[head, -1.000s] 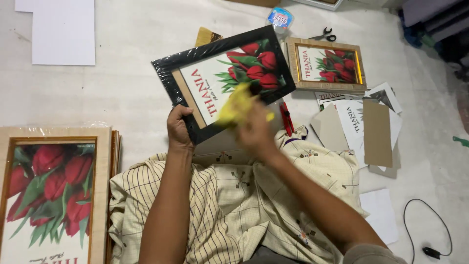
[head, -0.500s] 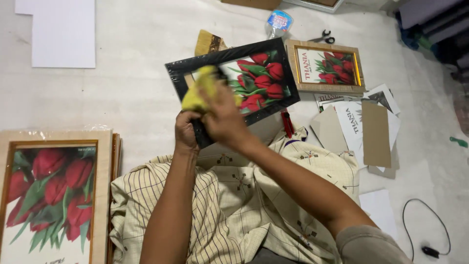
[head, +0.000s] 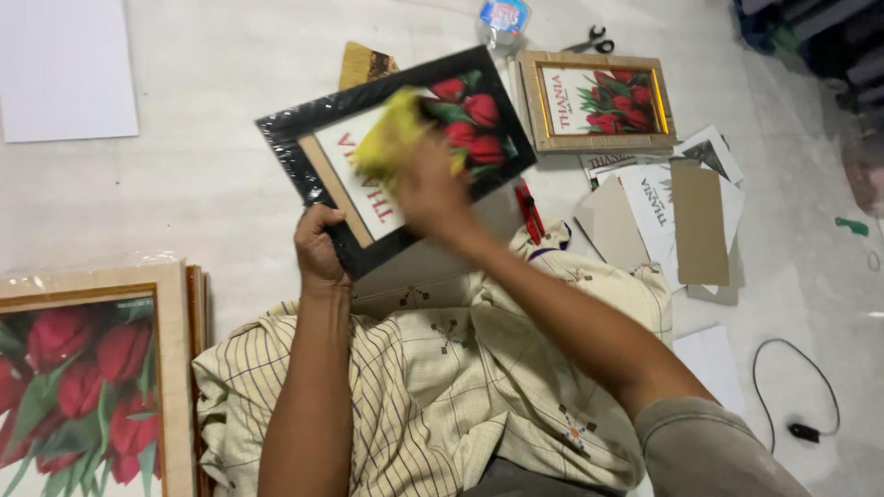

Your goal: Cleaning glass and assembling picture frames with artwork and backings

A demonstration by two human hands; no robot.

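Left hand point(head: 319, 248) grips the black-framed, plastic-wrapped tulip picture point(head: 479, 138) by its lower edge while my right hand point(head: 431, 184) presses a soft yellow cloth point(head: 391, 138) on its slick, rigid, probably fragile face.

A single camera worn on the person's head is looking almost straight down over the lap, so both forearms are entering from the bottom edge and the left hand point(head: 319, 250) and right hand point(head: 431, 189) are sitting near the middle, fairly close to the lens. It is taking in the black-framed print of red tulips point(head: 479, 129) at centre, the pale stone floor point(head: 203, 166) stretching away toward the top edge, and a large gold-framed tulip picture point(head: 83, 387) being cut off at the lower left corner. No second view is sharing the scene.
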